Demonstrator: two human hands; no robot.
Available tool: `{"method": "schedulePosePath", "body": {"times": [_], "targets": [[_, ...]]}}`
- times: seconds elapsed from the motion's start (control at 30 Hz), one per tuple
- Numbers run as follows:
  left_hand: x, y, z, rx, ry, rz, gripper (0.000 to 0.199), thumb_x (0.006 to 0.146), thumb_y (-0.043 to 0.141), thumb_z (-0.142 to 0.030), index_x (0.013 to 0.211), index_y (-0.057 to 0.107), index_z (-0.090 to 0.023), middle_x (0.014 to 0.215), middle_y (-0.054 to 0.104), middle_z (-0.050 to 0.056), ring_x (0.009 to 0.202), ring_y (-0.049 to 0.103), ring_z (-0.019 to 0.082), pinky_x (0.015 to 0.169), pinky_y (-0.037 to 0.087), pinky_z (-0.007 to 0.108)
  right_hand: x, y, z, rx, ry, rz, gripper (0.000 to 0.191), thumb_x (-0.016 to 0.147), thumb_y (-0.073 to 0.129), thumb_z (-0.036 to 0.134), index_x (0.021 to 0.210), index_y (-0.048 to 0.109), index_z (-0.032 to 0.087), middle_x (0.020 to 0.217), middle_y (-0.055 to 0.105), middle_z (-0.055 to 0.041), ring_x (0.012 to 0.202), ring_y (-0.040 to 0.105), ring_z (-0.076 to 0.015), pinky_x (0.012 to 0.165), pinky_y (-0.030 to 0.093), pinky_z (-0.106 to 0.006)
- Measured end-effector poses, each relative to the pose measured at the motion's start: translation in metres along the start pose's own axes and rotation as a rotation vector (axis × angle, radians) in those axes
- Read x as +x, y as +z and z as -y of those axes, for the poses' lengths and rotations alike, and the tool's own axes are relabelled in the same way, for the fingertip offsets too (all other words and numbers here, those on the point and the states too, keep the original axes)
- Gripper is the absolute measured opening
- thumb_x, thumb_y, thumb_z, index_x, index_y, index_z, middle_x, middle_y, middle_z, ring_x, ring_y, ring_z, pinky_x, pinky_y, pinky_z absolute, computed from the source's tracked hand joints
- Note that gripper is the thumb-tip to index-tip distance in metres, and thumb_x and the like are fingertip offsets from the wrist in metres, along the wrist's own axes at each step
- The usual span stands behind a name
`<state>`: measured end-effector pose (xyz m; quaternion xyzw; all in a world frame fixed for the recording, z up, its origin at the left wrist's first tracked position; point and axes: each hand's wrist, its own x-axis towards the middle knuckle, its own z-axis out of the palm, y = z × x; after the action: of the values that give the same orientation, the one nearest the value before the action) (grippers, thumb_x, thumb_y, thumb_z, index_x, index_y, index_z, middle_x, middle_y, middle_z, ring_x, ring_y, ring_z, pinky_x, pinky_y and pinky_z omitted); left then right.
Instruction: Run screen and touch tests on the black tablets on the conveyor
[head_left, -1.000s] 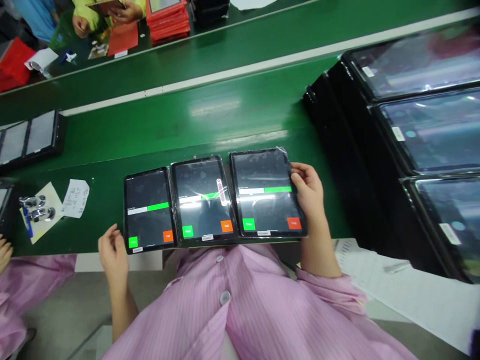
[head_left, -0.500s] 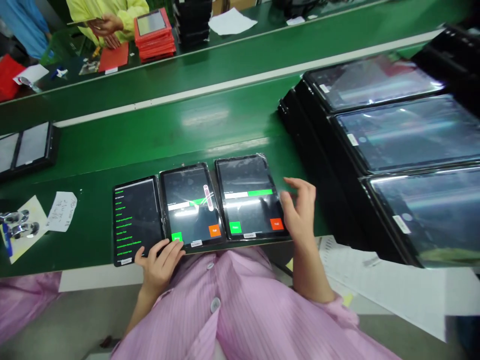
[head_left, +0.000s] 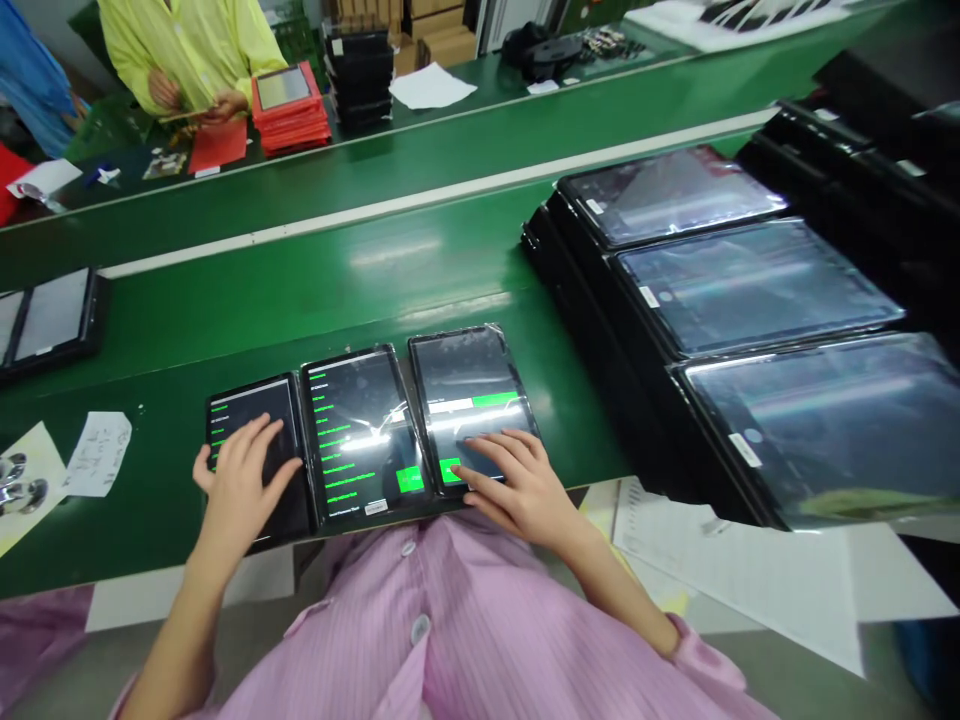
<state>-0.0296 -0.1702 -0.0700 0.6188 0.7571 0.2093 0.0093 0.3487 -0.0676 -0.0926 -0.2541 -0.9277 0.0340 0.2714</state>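
Three black tablets lie side by side along the front edge of the green bench. Over the left tablet (head_left: 289, 505) is my left hand (head_left: 244, 480), fingers spread and covering much of its screen. The middle tablet (head_left: 364, 430) shows a list in green text and a green button, with no hand on it. My right hand (head_left: 525, 485) reaches across the lower part of the right tablet (head_left: 461, 365), fingers stretched out, a fingertip at its green button. That screen also carries a white and green bar. Neither hand holds anything.
Stacks of tablets in black trays (head_left: 600, 335) rise on the right. More tablets (head_left: 54, 315) lie at far left, near a handwritten note (head_left: 99, 452). Across the bench (head_left: 300, 255), a person in yellow (head_left: 199, 55) works beside stacked red cases (head_left: 292, 125).
My left hand has moved from the middle tablet onto the left one. My right hand has come left onto the right tablet. The middle screen now shows a green list; the view has shifted.
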Motion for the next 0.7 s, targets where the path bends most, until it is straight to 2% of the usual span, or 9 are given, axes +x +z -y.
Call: {"method": "schedulePosePath", "body": {"times": [0.1,0.17,0.23,0.3,0.4,0.47,0.53,0.6,0.7], "targets": [[0.046,0.005,0.014,0.078,-0.032,0.065,0.05,0.095,0.054,-0.054,0.137,0.061,-0.028,0.153,0.049,0.018,0.137,0.045,0.042,0.116,0.001,0.066,0.003,0.003,0.003,0.041,0.013,0.05,0.018,0.095,0.063,0.034,0.102,0.077,0.025,0.125,0.068,-0.0143,0.114,0.061,-0.0301,0.101,0.044,-0.053],[0.075,0.011,0.02,0.116,-0.053,0.135,0.045,0.096,0.05,-0.049,0.132,0.063,-0.025,0.151,0.049,0.021,0.138,0.045,0.043,0.114,0.001,0.071,0.006,0.001,0.003,0.071,0.049,0.116,0.018,0.093,0.065,0.038,0.097,0.078,0.026,0.131,0.065,-0.0146,0.121,0.058,-0.033,0.104,0.041,-0.058],[0.096,0.016,0.021,0.137,-0.074,0.22,0.041,0.097,0.047,-0.046,0.125,0.064,-0.022,0.135,0.063,0.022,0.126,0.056,0.042,0.113,0.003,0.074,0.01,-0.003,-0.006,0.114,0.07,0.178,0.02,0.092,0.067,0.044,0.097,0.079,0.029,0.139,0.06,-0.0133,0.127,0.053,-0.0364,0.107,0.035,-0.064],[0.11,0.02,0.018,0.179,-0.082,0.285,0.041,0.097,0.045,-0.047,0.12,0.063,-0.019,0.105,0.075,0.019,0.104,0.068,0.04,0.113,0.006,0.074,0.017,-0.004,-0.028,0.163,0.104,0.174,0.022,0.092,0.065,0.046,0.106,0.077,0.034,0.144,0.056,-0.0111,0.131,0.049,-0.0374,0.109,0.031,-0.068],[0.119,0.023,0.011,0.32,-0.05,0.328,0.043,0.094,0.048,-0.049,0.116,0.061,-0.014,0.077,0.074,0.015,0.083,0.072,0.039,0.113,0.012,0.073,0.032,0.007,-0.081,0.241,0.36,-0.047,0.03,0.095,0.06,0.044,0.12,0.072,0.034,0.14,0.057,-0.0116,0.13,0.051,-0.0343,0.108,0.037,-0.062],[0.122,0.023,0.006,0.403,-0.032,0.346,0.043,0.091,0.049,-0.047,0.114,0.061,-0.013,0.072,0.073,0.015,0.08,0.072,0.04,0.113,0.014,0.072,0.041,0.023,-0.118,0.352,0.635,-0.267,0.037,0.092,0.059,0.047,0.122,0.07,0.028,0.128,0.063,-0.0125,0.12,0.057,-0.0317,0.104,0.044,-0.056],[0.125,0.022,0.0,0.438,-0.047,0.368,0.042,0.089,0.049,-0.047,0.112,0.061,-0.014,0.07,0.073,0.014,0.079,0.073,0.039,0.114,0.015,0.07,0.046,0.042,-0.146,0.551,0.864,-0.423,0.044,0.087,0.059,0.051,0.12,0.069,0.024,0.112,0.068,-0.0111,0.103,0.064,-0.0283,0.094,0.051,-0.051],[0.129,0.019,-0.006,0.453,-0.075,0.411,0.041,0.088,0.047,-0.045,0.112,0.061,-0.015,0.07,0.074,0.013,0.081,0.073,0.037,0.116,0.015,0.068,0.046,0.058,-0.159,0.723,0.978,-0.485,0.048,0.082,0.062,0.054,0.117,0.068,0.021,0.102,0.071,-0.0097,0.091,0.066,-0.0256,0.089,0.054,-0.047],[0.135,0.014,-0.013,0.473,-0.105,0.5,0.043,0.088,0.042,-0.043,0.116,0.059,-0.014,0.078,0.076,0.015,0.088,0.074,0.036,0.118,0.01,0.067,0.041,0.073,-0.157,0.821,0.995,-0.49,0.05,0.076,0.067,0.055,0.112,0.068,0.02,0.104,0.073,-0.0106,0.094,0.066,-0.0253,0.093,0.052,-0.045]]}}
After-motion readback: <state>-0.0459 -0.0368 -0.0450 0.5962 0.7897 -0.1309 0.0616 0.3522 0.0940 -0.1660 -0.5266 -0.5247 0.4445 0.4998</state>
